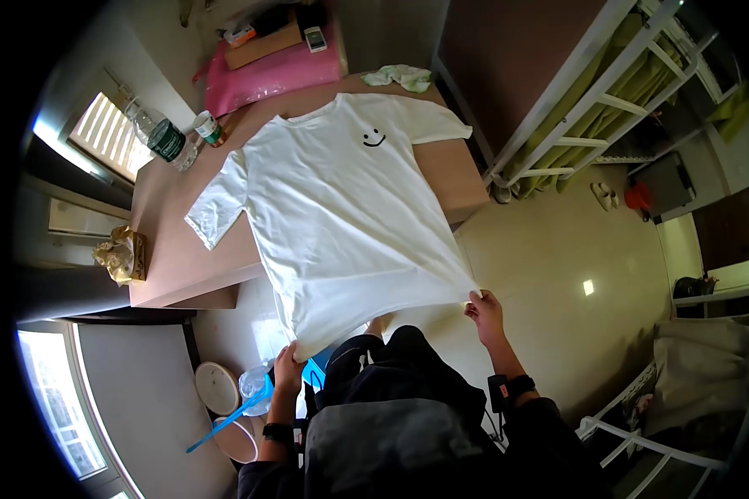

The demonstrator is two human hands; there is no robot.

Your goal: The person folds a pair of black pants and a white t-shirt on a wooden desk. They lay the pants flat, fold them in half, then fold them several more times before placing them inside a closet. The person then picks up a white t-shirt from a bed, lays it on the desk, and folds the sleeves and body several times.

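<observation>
A white T-shirt (349,200) with a black smiley print on its chest lies front up on the wooden table (171,258). Its collar and sleeves point to the far side, and its lower part hangs out over the near edge. My left hand (286,366) is closed on one bottom corner of the hem. The other bottom corner is pinched in my right hand (483,312). Between my hands the hem is stretched out in the air, above my legs.
On the table's left stand a large plastic bottle (166,141), a paper cup (208,129) and a box with crumpled wrapping (125,254). A pink package (283,71) and a cloth (399,77) lie at the back. Buckets (218,388) stand at lower left; a bunk ladder (587,141) rises right.
</observation>
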